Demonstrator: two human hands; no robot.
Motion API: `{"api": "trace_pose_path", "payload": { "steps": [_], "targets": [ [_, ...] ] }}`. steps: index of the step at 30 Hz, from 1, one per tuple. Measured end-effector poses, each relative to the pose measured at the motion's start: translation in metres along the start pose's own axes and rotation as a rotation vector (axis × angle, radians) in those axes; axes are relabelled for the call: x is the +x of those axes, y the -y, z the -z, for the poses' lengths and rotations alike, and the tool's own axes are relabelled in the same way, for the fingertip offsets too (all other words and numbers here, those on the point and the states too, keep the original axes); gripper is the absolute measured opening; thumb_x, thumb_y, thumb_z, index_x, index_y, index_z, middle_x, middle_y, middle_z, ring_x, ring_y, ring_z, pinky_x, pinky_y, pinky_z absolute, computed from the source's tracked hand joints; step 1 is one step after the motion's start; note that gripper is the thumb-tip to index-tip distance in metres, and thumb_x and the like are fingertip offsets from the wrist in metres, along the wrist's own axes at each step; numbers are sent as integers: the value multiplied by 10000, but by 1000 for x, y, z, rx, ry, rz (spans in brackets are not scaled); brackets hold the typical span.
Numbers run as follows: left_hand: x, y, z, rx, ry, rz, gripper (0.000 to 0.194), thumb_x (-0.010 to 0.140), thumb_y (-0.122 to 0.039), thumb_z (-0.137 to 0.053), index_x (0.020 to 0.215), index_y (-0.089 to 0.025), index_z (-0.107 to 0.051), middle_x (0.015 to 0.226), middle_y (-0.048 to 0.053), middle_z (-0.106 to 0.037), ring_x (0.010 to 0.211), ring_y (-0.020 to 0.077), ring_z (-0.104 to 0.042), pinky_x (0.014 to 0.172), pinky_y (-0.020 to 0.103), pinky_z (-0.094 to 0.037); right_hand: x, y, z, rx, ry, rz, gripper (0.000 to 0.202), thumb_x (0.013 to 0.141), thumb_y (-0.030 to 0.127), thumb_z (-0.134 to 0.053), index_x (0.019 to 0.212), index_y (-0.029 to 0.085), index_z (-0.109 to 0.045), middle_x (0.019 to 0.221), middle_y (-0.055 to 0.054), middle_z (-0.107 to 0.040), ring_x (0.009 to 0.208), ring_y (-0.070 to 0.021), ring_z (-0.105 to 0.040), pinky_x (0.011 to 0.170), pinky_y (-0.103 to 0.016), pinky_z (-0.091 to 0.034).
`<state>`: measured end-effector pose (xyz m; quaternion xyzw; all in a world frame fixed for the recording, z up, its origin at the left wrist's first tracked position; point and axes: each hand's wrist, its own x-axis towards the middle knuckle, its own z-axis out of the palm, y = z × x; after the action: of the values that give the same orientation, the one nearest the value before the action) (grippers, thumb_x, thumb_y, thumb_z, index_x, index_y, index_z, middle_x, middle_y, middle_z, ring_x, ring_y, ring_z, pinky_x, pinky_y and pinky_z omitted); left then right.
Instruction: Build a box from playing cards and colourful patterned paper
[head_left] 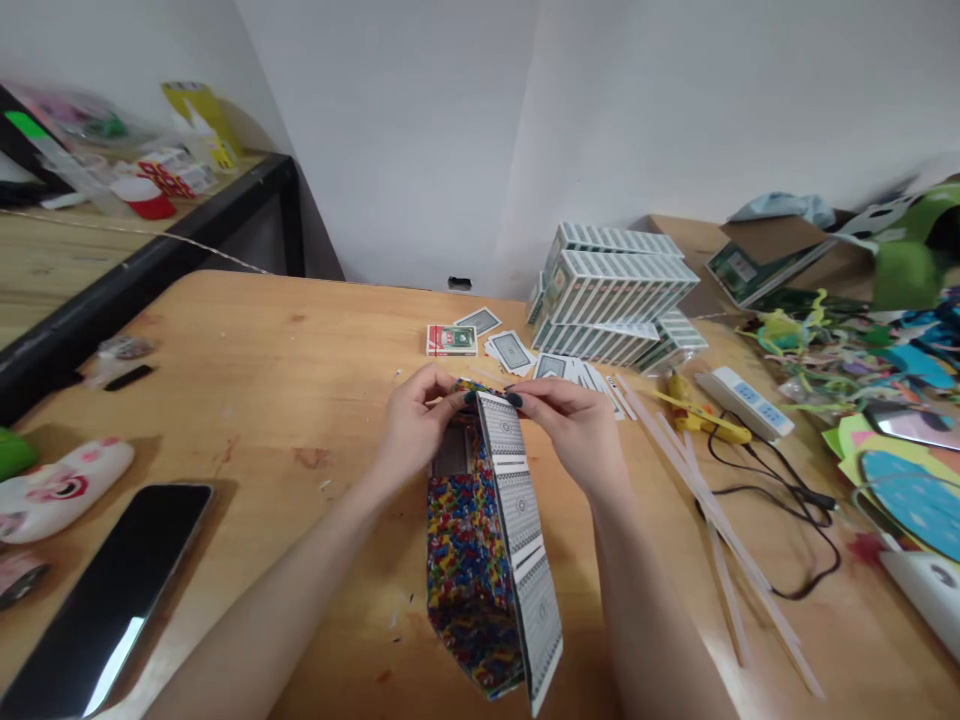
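Card box [487, 560] — an open-topped shell, colourful speckled paper on its inner wall, patterned playing cards forming the right wall; it stands on the wooden table [300, 330] between both forearms. Nothing shows inside it. Left hand [416, 420] and right hand [574, 425] both pinch its far top edge, fingertips closed on the card there. Risk, as I judge it: the tall card wall leans outward and could peel or buckle if the pinch pulls unevenly. Behind, stacked card packs [615, 295]; at right, glue sticks [712, 500] and a cardboard box [757, 255] whose contents I cannot tell.
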<state>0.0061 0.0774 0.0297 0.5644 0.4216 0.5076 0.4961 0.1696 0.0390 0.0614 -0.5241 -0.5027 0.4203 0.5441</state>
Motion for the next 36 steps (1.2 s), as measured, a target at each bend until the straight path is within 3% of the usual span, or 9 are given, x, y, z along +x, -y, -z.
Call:
{"api": "trace_pose_path", "payload": {
  "steps": [7,12,18,22,25,30,36],
  "targets": [
    [-5,26,-14,-253,-48,24,140,725,-237,-621,731,-194,-488,670,-45,-541,607,95,-514,572,201,-425,9,-19,1,-52,111,-79,225,724,345,-654,903,215,-697,966,-49,-689,921,-188,-614,838,-328,-475],
    [-6,22,-5,-16,48,-123,186,758,-207,-589,942,-233,-589,932,22,-602,820,143,-570,669,244,-467,4,-19,-12,25,170,-182,252,768,368,-579,930,194,-664,998,-46,-668,936,-184,-599,845,-318,-459],
    [0,13,9,331,29,-430,65,769,-217,-612,803,-210,-667,782,24,-631,735,138,-572,674,268,-460,-3,-15,-34,12,114,-124,211,818,376,-502,914,199,-564,839,-11,-605,760,-138,-567,668,-247,-465],
    [0,6,11,305,80,-512,92,781,-213,-606,822,-214,-688,837,46,-665,760,148,-594,691,286,-470,-5,-19,-39,-31,134,-35,208,868,386,-409,914,214,-517,880,-16,-572,839,-139,-545,746,-249,-454],
    [-2,5,9,267,70,-466,78,768,-202,-615,784,-208,-691,812,43,-674,738,146,-601,680,282,-474,-8,-22,-43,-9,112,6,181,873,377,-399,889,219,-487,861,-8,-543,824,-130,-526,744,-241,-441],
    [-3,9,5,184,-47,-319,27,684,-178,-673,662,-192,-665,695,11,-659,671,132,-592,656,259,-472,-8,-27,-47,97,-23,0,157,807,360,-509,791,218,-444,729,39,-451,626,-96,-445,565,-208,-384],
    [-1,17,3,34,-131,-130,66,610,-208,-713,631,-182,-656,672,6,-646,641,130,-584,611,248,-469,-3,-24,-38,69,12,-18,144,751,322,-568,735,198,-495,700,35,-474,628,-93,-459,567,-209,-387]
  ]
}}
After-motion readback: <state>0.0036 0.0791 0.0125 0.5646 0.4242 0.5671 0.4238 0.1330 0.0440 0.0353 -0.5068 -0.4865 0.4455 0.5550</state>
